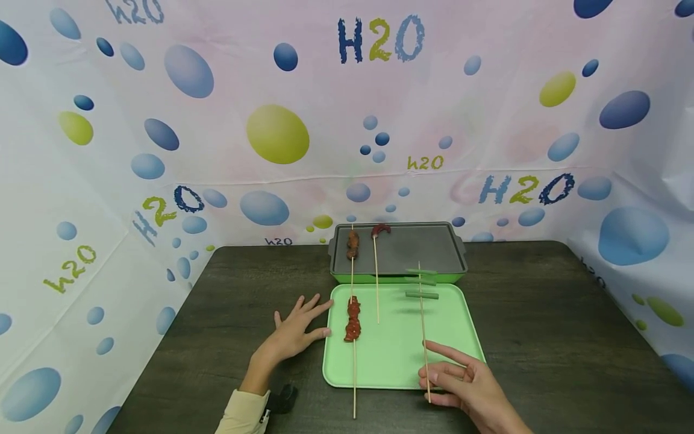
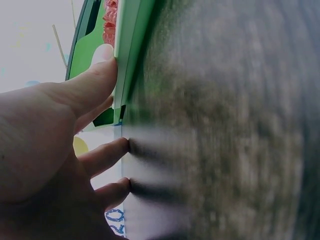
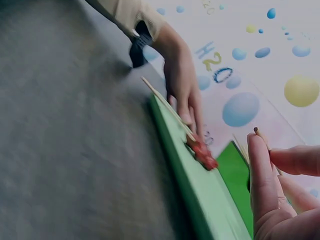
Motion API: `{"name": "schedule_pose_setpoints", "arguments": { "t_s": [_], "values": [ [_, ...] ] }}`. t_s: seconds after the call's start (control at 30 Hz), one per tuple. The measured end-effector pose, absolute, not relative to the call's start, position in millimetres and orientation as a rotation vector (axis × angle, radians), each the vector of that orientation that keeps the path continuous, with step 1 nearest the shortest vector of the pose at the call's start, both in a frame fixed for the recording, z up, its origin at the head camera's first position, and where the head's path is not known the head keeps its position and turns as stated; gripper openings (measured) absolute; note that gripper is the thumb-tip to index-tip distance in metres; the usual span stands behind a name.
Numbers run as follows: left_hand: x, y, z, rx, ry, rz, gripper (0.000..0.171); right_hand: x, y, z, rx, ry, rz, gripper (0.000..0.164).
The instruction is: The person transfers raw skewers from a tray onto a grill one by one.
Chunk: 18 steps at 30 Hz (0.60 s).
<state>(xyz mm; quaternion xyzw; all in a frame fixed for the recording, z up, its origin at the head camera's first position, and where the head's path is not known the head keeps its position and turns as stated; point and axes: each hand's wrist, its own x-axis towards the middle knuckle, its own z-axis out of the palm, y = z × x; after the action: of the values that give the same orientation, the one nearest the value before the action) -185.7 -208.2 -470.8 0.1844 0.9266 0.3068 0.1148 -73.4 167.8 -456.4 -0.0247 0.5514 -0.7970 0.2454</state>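
My right hand [image 1: 468,386] pinches the lower end of a wooden skewer between thumb and fingers. Several green vegetable pieces [image 1: 422,295] are threaded crosswise near the skewer's far end, over the back right part of a light green tray [image 1: 390,367]. Fingers spread, my left hand [image 1: 295,330] lies at the tray's left edge, its thumb [image 2: 102,62] at the rim. Beside that hand, a skewer of red meat [image 1: 353,322] lies along the tray's left side, its stick jutting past the front edge. The right wrist view shows the pinched stick's end [image 3: 256,130] between fingertips.
Behind the tray stands a dark grill pan [image 1: 420,247] with a green outside. On its left are a skewer with brown pieces [image 1: 353,244] and one with a dark red curled piece [image 1: 381,230]; their sticks reach over the tray. The dark wooden table [image 1: 542,325] meets a patterned curtain [image 1: 347,120].
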Motion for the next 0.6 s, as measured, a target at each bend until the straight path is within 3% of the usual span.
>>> {"name": "schedule_pose_setpoints", "arguments": {
  "t_s": [0.17, 0.6],
  "values": [
    [-186, -209, -470, 0.543, 2.708, 0.907, 0.066, -90, 172, -449, -0.029, 1.664, -2.142, 0.064],
    [-187, -209, -471, 0.547, 2.723, 0.887, 0.066, -138, 169, -448, -0.011, 1.690, -2.164, 0.066]
  ]
}}
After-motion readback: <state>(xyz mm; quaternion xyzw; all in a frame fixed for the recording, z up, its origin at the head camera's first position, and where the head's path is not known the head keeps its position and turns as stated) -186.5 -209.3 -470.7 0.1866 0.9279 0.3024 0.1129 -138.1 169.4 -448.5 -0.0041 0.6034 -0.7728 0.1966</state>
